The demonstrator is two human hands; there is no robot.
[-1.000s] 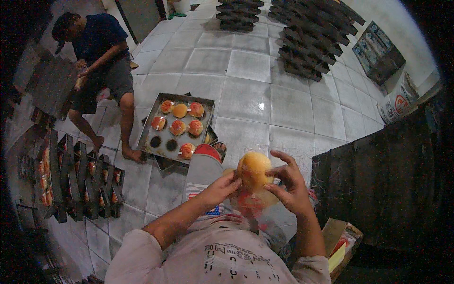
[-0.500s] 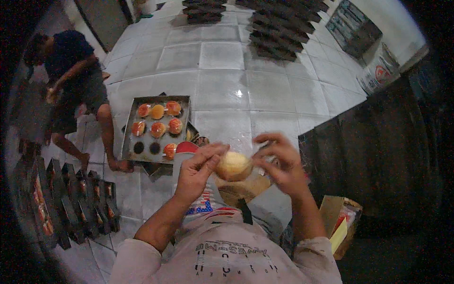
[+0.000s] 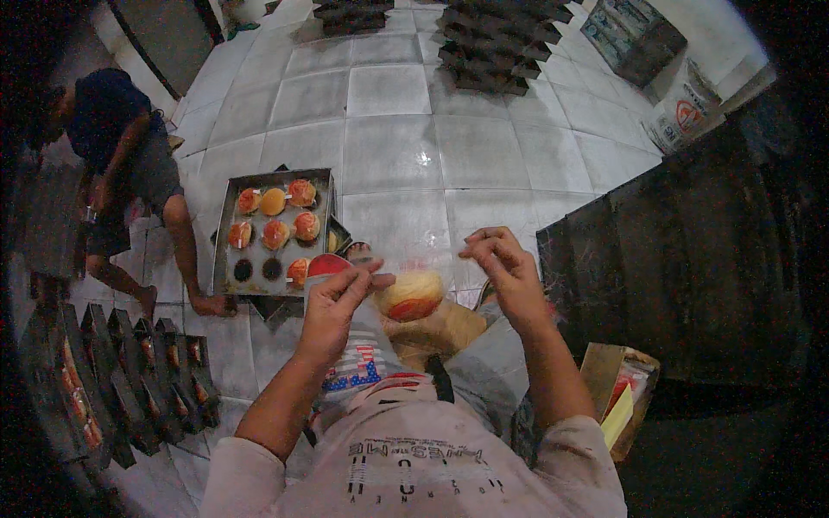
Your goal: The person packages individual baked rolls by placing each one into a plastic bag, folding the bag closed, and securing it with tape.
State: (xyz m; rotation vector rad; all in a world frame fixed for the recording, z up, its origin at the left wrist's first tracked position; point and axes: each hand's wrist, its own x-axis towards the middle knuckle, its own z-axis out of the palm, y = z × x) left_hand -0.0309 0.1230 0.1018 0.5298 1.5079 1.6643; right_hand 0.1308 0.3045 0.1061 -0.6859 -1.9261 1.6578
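While the left hand [image 3: 335, 306] pinches a bun [image 3: 409, 299], right fingers [image 3: 495, 249] curl.

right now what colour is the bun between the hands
Pale yellow, with an orange-red patch low on the bun; best seen in the head view.

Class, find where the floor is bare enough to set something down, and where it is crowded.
Bare tiles lie between the bun tray and the dark structure at right, this side of the far stacked trays. Crowded: lower left, with edge-on trays near the co-worker.
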